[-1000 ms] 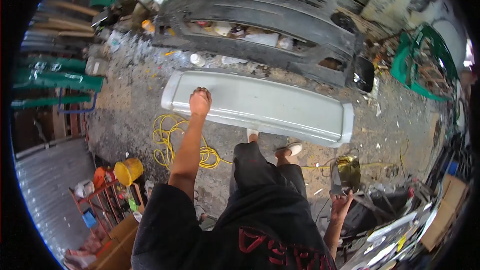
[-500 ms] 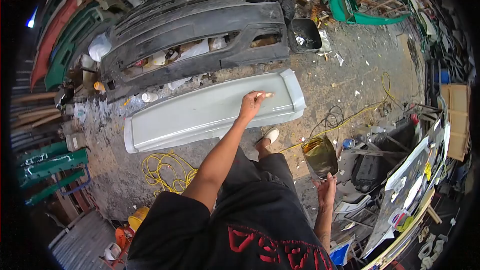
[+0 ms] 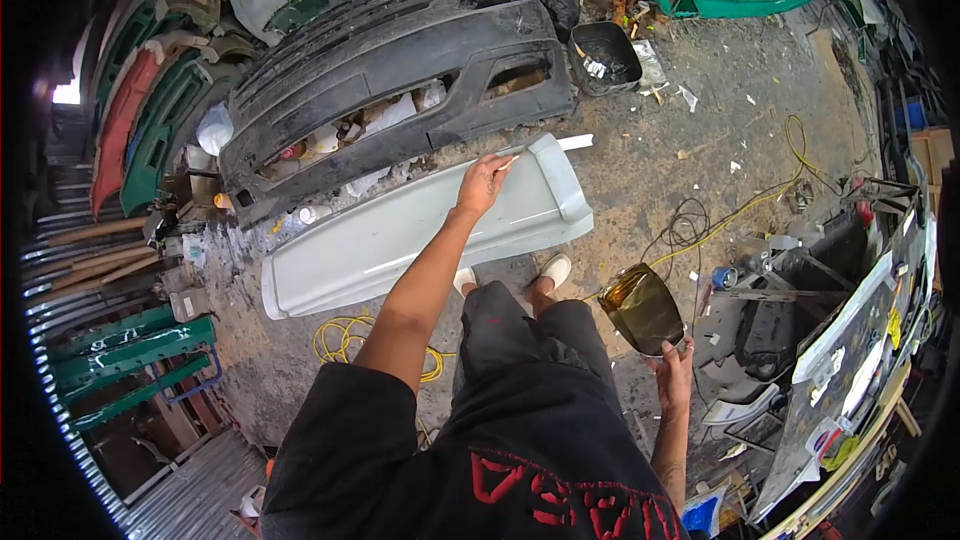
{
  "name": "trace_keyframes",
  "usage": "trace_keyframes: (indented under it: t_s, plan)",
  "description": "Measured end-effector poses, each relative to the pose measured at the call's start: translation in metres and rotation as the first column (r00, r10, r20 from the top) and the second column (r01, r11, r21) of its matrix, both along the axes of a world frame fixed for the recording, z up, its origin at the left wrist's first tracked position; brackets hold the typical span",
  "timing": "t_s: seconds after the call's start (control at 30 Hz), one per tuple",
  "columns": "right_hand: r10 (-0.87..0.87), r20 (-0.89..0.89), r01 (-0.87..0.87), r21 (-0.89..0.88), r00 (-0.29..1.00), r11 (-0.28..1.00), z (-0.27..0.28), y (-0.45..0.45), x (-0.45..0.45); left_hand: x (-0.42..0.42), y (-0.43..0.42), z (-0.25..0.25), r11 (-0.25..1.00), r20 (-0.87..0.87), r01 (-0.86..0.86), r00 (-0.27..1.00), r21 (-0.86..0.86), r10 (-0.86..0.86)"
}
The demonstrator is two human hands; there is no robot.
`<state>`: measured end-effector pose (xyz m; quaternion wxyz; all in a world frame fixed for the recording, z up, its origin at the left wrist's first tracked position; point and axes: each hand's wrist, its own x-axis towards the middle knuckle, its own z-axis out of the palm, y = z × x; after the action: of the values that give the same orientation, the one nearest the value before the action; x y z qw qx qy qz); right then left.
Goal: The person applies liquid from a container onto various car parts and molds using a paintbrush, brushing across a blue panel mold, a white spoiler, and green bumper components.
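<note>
My left hand point(image 3: 482, 185) is closed on a small pale stick-like tool point(image 3: 509, 161), perhaps a brush; its tip is too small to make out. That hand is over the upper edge of a long, shiny pale-grey panel point(image 3: 380, 250) with raised rims, lying low in front of my feet. Out to the right, my right hand point(image 3: 673, 372) grips the near rim of a squarish open tin point(image 3: 645, 310). Amber liquid shows inside the tin.
Beyond the panel lies a big dark bumper point(image 3: 400, 80), with a black tub point(image 3: 605, 58) beside it. Yellow cord point(image 3: 345, 340) coils near my feet. Green parts point(image 3: 130, 355) stand at left; a littered bench point(image 3: 850, 360) stands at right.
My left hand, with the pale tool, has moved from the panel's inner surface up to its far edge. A white strip now shows past the panel's right corner. The tin remains in my right hand.
</note>
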<state>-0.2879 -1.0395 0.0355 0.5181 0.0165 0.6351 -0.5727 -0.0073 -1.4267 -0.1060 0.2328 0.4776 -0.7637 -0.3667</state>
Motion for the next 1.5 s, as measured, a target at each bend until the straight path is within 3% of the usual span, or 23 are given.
trace_keyframes:
  t_s: [0.1,0.17,0.3,0.4,0.47,0.5,0.53,0.57,0.6,0.67,0.7,0.77,0.93,1.0,1.13,1.27,1.33,1.37,1.4,1.5]
  plan:
    - [-0.001,-0.01,0.001,0.023,1.0,1.0,0.0,0.003,-0.01,-0.007,0.005,-0.008,0.996,0.031,0.05,0.998,-0.067,-0.048]
    - [-0.019,-0.021,0.019,0.028,1.0,0.999,-0.001,0.004,-0.012,-0.009,0.023,-0.005,0.983,0.164,0.167,0.974,-0.077,-0.153]
    - [-0.057,-0.002,0.057,-0.02,0.998,0.998,-0.005,0.005,-0.006,0.001,0.064,-0.003,0.954,0.175,0.24,0.962,-0.181,-0.209]
    - [-0.055,-0.001,0.055,-0.038,0.998,0.998,-0.007,0.004,0.004,0.007,0.07,0.023,0.932,0.068,0.354,0.935,-0.074,-0.349]
    - [-0.052,-0.01,0.051,-0.036,0.999,0.998,-0.006,0.005,0.015,0.004,0.063,0.04,0.987,-0.084,0.16,0.983,-0.028,-0.162]
    - [-0.058,-0.02,0.057,-0.035,0.998,0.998,-0.005,0.005,0.021,0.002,0.059,0.032,0.987,-0.087,0.159,0.983,-0.025,-0.16]
    - [-0.066,-0.032,0.064,-0.034,0.997,0.997,-0.004,0.003,0.029,-0.003,0.05,0.016,0.994,-0.199,-0.023,0.979,0.104,0.043]
    - [-0.066,-0.04,0.065,-0.029,0.997,0.997,-0.001,0.002,0.039,-0.008,0.043,0.001,0.95,-0.28,-0.185,0.926,0.252,0.255]
    - [-0.082,-0.036,0.081,-0.047,0.996,0.996,0.003,0.002,0.049,-0.012,0.039,-0.01,0.947,-0.285,-0.185,0.923,0.263,0.26]
    - [-0.076,-0.039,0.074,-0.057,0.996,0.996,0.012,0.001,0.069,-0.008,0.035,-0.027,0.827,-0.253,-0.369,0.828,0.425,0.5]
    - [-0.11,-0.047,0.107,-0.047,0.993,0.993,0.016,0.0,0.08,0.005,0.035,-0.038,0.817,-0.256,-0.385,0.816,0.43,0.519]
    - [-0.093,-0.08,0.088,-0.07,0.992,0.994,0.013,0.006,0.094,0.037,0.038,-0.053,0.882,-0.117,-0.438,0.88,0.173,0.46]
    - [-0.064,-0.071,0.061,-0.048,0.995,0.997,0.015,-0.009,0.13,0.171,0.053,-0.05,0.847,-0.046,-0.528,0.846,0.067,0.531]
    - [-0.01,-0.031,0.008,-0.078,0.999,0.997,0.01,-0.016,0.136,0.235,0.063,-0.054,0.795,-0.112,-0.605,0.787,0.047,0.606]
    - [0.05,-0.027,-0.052,-0.111,0.998,0.992,0.001,-0.039,0.153,0.372,0.086,-0.087,0.703,-0.018,-0.711,0.703,-0.025,0.711]
    - [0.117,-0.016,-0.119,-0.129,0.993,0.985,-0.004,-0.056,0.163,0.483,0.113,-0.079,0.588,0.078,-0.801,0.583,-0.114,0.809]
    - [0.12,-0.037,-0.123,-0.097,0.992,0.988,0.0,-0.071,0.173,0.52,0.123,-0.067,0.51,0.093,-0.855,0.503,-0.094,0.859]
    - [0.155,-0.058,-0.159,-0.078,0.986,0.984,0.002,-0.079,0.18,0.522,0.124,-0.052,0.504,-0.027,-0.864,0.504,-0.016,0.863]
    - [0.182,-0.082,-0.186,-0.054,0.98,0.981,0.004,-0.084,0.186,0.513,0.122,-0.03,0.509,-0.144,-0.858,0.496,0.072,0.856]
    - [0.224,-0.128,-0.22,0.044,0.966,0.975,0.0,-0.106,0.203,0.446,0.102,0.043,0.58,-0.229,-0.76,0.534,0.292,0.814]
